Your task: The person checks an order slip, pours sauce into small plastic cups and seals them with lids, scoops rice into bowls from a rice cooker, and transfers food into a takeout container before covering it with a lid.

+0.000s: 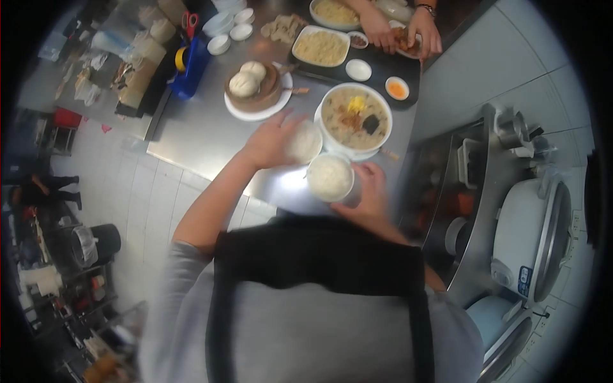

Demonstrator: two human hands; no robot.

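Observation:
My left hand (273, 139), smeared a little by motion, is closed around the side of a small white bowl of rice (305, 144). My right hand (368, 193) grips another white bowl of rice (330, 177) from its right side. The two bowls are close together near the front edge of the steel counter (198, 143). Just beyond them stands a large white bowl of porridge (345, 127) with yellow, brown and black toppings. To the left, a white plate (241, 115) bears a round wooden steamer (271, 96) with two white buns (246, 83).
A co-worker's hands (399, 35) work over a dish at the back right. A black tray (399, 67) holds a dish of pale yellow food (321, 46) and small sauce bowls. Red scissors (189, 24) and a blue tape dispenser (191, 70) stand back left. Rice cookers (527, 230) line the right.

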